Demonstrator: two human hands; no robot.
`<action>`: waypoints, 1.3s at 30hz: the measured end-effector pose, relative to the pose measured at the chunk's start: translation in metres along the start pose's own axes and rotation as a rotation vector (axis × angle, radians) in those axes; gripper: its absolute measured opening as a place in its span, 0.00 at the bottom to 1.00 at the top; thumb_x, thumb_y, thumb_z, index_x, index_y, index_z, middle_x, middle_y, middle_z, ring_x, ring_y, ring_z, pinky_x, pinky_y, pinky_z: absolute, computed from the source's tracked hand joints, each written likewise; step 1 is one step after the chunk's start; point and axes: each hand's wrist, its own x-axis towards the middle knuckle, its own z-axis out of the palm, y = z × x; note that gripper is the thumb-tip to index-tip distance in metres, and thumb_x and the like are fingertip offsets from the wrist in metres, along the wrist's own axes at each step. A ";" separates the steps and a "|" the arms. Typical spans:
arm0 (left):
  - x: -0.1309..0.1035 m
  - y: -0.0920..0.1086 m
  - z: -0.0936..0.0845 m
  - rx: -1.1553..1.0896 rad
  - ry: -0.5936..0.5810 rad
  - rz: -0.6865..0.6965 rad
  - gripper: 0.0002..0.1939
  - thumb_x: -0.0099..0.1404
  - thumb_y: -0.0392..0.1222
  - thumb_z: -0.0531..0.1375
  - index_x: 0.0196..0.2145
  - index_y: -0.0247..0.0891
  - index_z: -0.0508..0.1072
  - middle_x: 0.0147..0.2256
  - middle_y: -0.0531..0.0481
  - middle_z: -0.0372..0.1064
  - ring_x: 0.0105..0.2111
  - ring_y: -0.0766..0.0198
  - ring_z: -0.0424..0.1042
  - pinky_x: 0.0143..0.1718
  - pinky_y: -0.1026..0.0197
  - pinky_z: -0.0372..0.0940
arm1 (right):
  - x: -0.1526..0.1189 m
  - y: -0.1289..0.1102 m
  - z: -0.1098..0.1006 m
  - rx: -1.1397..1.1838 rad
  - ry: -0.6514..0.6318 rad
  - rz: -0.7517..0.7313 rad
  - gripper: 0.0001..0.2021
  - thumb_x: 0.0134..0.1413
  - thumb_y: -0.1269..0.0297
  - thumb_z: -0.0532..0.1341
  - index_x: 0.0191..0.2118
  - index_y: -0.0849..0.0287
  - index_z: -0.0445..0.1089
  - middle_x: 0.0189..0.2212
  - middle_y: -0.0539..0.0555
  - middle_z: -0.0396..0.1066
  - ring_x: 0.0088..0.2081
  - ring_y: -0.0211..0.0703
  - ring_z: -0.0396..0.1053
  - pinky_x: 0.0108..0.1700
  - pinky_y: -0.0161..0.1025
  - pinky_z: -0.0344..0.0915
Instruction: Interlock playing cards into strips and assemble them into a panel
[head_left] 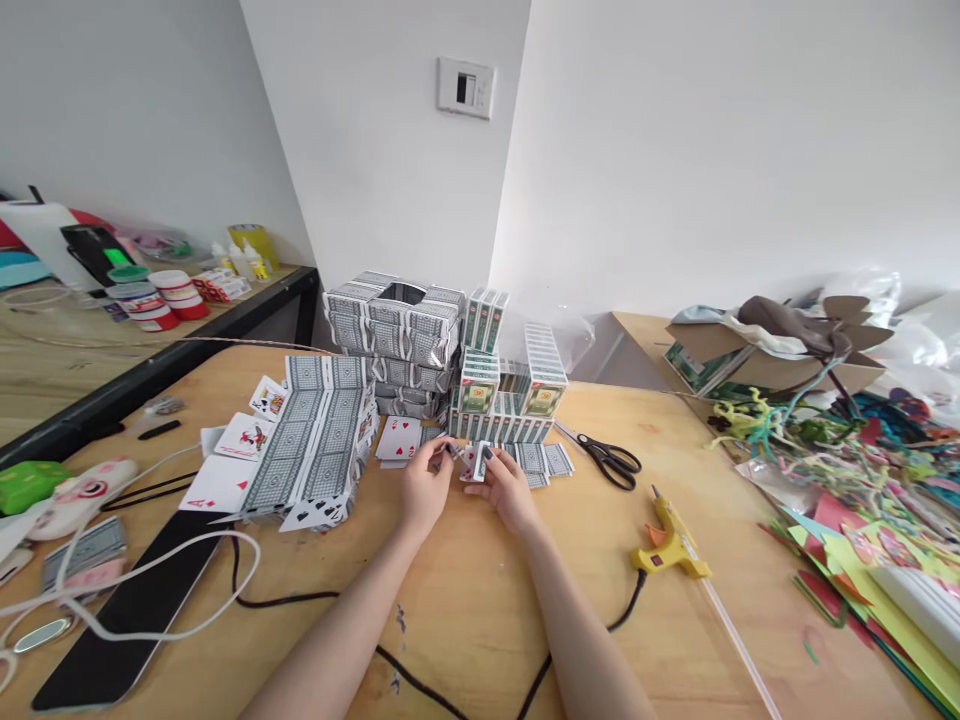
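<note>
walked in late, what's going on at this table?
A person's two hands are working together over playing cards. The right hand grips a playing card; the left hand is beside it, fingers bunched, its hold too small to tell. Behind them stand card boxes and a card-covered stack. The glue gun and scissors lie unheld to the right.
</note>
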 end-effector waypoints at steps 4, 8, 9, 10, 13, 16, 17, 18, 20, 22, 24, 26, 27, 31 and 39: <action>0.002 0.001 -0.001 -0.001 0.012 -0.045 0.09 0.58 0.39 0.53 0.36 0.38 0.69 0.36 0.48 0.72 0.35 0.63 0.71 0.39 0.60 0.66 | 0.002 0.000 -0.004 0.066 0.041 -0.021 0.13 0.43 0.55 0.62 0.33 0.56 0.63 0.31 0.52 0.71 0.32 0.43 0.70 0.28 0.39 0.68; 0.001 0.002 -0.001 0.089 -0.017 -0.054 0.10 0.57 0.40 0.54 0.37 0.38 0.69 0.33 0.49 0.71 0.31 0.64 0.71 0.33 0.63 0.66 | 0.002 -0.002 -0.006 0.083 0.076 -0.038 0.15 0.44 0.53 0.60 0.37 0.55 0.63 0.32 0.52 0.71 0.31 0.43 0.70 0.27 0.38 0.68; 0.001 0.002 0.000 0.105 -0.025 -0.048 0.10 0.57 0.40 0.54 0.37 0.38 0.69 0.32 0.49 0.71 0.30 0.64 0.71 0.31 0.63 0.66 | 0.002 -0.003 -0.006 0.081 0.082 -0.042 0.16 0.44 0.52 0.59 0.38 0.55 0.63 0.32 0.52 0.71 0.31 0.43 0.70 0.27 0.39 0.68; 0.000 0.003 0.000 0.118 -0.035 -0.035 0.10 0.57 0.41 0.55 0.37 0.38 0.68 0.31 0.50 0.71 0.30 0.64 0.71 0.31 0.63 0.66 | 0.002 -0.003 -0.006 0.079 0.089 -0.048 0.17 0.44 0.51 0.59 0.38 0.55 0.63 0.30 0.52 0.71 0.30 0.43 0.70 0.28 0.39 0.68; -0.002 0.005 0.000 0.144 -0.092 0.028 0.08 0.57 0.42 0.55 0.35 0.38 0.68 0.30 0.50 0.70 0.30 0.64 0.70 0.31 0.63 0.66 | 0.002 -0.005 -0.005 0.061 0.128 -0.089 0.17 0.44 0.50 0.58 0.38 0.56 0.64 0.28 0.51 0.70 0.28 0.42 0.69 0.28 0.38 0.67; -0.005 0.011 -0.001 0.148 -0.191 0.103 0.06 0.57 0.41 0.55 0.34 0.39 0.66 0.30 0.51 0.69 0.29 0.66 0.69 0.31 0.64 0.65 | 0.002 -0.005 -0.004 0.020 0.162 -0.161 0.16 0.44 0.53 0.59 0.38 0.55 0.64 0.31 0.51 0.70 0.29 0.42 0.69 0.26 0.37 0.67; -0.006 0.014 -0.001 0.148 -0.228 0.137 0.05 0.57 0.40 0.55 0.33 0.39 0.66 0.31 0.51 0.68 0.30 0.66 0.68 0.32 0.64 0.65 | 0.002 -0.005 -0.004 0.006 0.163 -0.176 0.16 0.45 0.53 0.59 0.39 0.55 0.64 0.33 0.52 0.70 0.30 0.42 0.69 0.26 0.37 0.66; -0.008 0.016 -0.001 0.149 -0.263 0.174 0.04 0.57 0.39 0.54 0.32 0.39 0.65 0.31 0.51 0.67 0.31 0.66 0.68 0.33 0.64 0.65 | 0.001 -0.004 -0.004 -0.008 0.163 -0.183 0.16 0.45 0.53 0.59 0.39 0.55 0.64 0.34 0.52 0.70 0.31 0.43 0.69 0.26 0.37 0.66; -0.010 0.021 -0.002 0.153 -0.313 0.244 0.02 0.56 0.38 0.54 0.29 0.39 0.65 0.35 0.49 0.65 0.35 0.65 0.67 0.35 0.63 0.65 | 0.001 -0.003 -0.003 -0.040 0.171 -0.185 0.17 0.45 0.53 0.59 0.40 0.56 0.65 0.35 0.53 0.70 0.32 0.44 0.68 0.27 0.38 0.66; -0.011 0.025 -0.002 0.157 -0.346 0.288 0.02 0.56 0.38 0.55 0.27 0.38 0.65 0.40 0.47 0.63 0.39 0.63 0.67 0.37 0.62 0.65 | 0.000 -0.002 -0.002 -0.098 0.193 -0.187 0.17 0.44 0.54 0.60 0.40 0.56 0.65 0.33 0.52 0.70 0.31 0.43 0.68 0.28 0.37 0.65; -0.011 0.026 -0.003 0.167 -0.382 0.311 0.02 0.55 0.37 0.55 0.27 0.38 0.65 0.46 0.45 0.61 0.41 0.61 0.66 0.40 0.60 0.64 | -0.001 -0.002 -0.001 -0.168 0.201 -0.196 0.17 0.43 0.55 0.62 0.40 0.56 0.65 0.33 0.51 0.70 0.31 0.42 0.67 0.29 0.36 0.64; -0.011 0.026 -0.004 0.180 -0.419 0.318 0.01 0.56 0.37 0.55 0.28 0.38 0.66 0.48 0.45 0.60 0.42 0.61 0.66 0.43 0.59 0.64 | -0.001 -0.002 0.000 -0.221 0.202 -0.203 0.16 0.42 0.55 0.62 0.39 0.56 0.66 0.34 0.51 0.70 0.31 0.41 0.67 0.30 0.35 0.63; -0.011 0.025 -0.004 0.183 -0.432 0.315 0.02 0.56 0.37 0.55 0.29 0.38 0.67 0.49 0.46 0.60 0.43 0.60 0.66 0.44 0.59 0.63 | -0.001 -0.002 0.000 -0.233 0.206 -0.200 0.17 0.42 0.55 0.62 0.39 0.56 0.66 0.34 0.52 0.70 0.31 0.41 0.67 0.30 0.35 0.63; -0.010 0.022 -0.003 0.184 -0.420 0.284 0.02 0.56 0.39 0.56 0.28 0.38 0.67 0.47 0.46 0.61 0.41 0.61 0.66 0.41 0.59 0.65 | 0.001 -0.001 -0.002 -0.210 0.226 -0.173 0.19 0.42 0.54 0.62 0.42 0.56 0.66 0.35 0.52 0.70 0.30 0.41 0.67 0.28 0.34 0.62; -0.011 0.014 -0.001 0.261 -0.411 0.257 0.07 0.54 0.37 0.57 0.21 0.37 0.62 0.46 0.46 0.58 0.24 0.71 0.63 0.26 0.63 0.62 | 0.004 0.003 -0.007 -0.167 0.214 -0.139 0.22 0.41 0.53 0.62 0.44 0.56 0.66 0.35 0.52 0.70 0.30 0.41 0.67 0.27 0.35 0.63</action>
